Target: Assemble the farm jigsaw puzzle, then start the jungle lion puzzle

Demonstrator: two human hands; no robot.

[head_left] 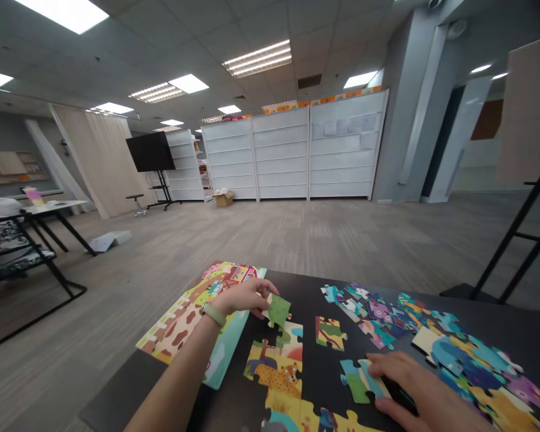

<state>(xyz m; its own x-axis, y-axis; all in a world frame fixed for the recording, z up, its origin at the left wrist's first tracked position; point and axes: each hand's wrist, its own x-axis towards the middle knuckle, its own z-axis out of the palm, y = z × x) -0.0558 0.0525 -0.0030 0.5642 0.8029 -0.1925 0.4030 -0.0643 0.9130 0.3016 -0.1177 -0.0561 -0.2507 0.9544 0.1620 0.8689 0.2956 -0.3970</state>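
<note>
My left hand (pixel 245 297), wearing a watch, pinches a green puzzle piece (pixel 279 311) at the upper end of a partly joined puzzle (pixel 276 375) with a leopard on it. My right hand (pixel 416 387) has thumb and fingers closed around the edge of a blue and green puzzle piece (pixel 359 381), close to the tabletop; a second piece may lie under the fingertips. A loose yellow, red and green piece (pixel 330 333) lies between the hands, right of the joined part.
Several loose pieces lie in a pile (pixel 472 354) on the right of the black table (pixel 297 282). An assembled farm puzzle (pixel 184 321) lies under and left of my left forearm. Beyond stand white shelves (pixel 281 156), a screen (pixel 150 151) and a cardboard box (pixel 224 198).
</note>
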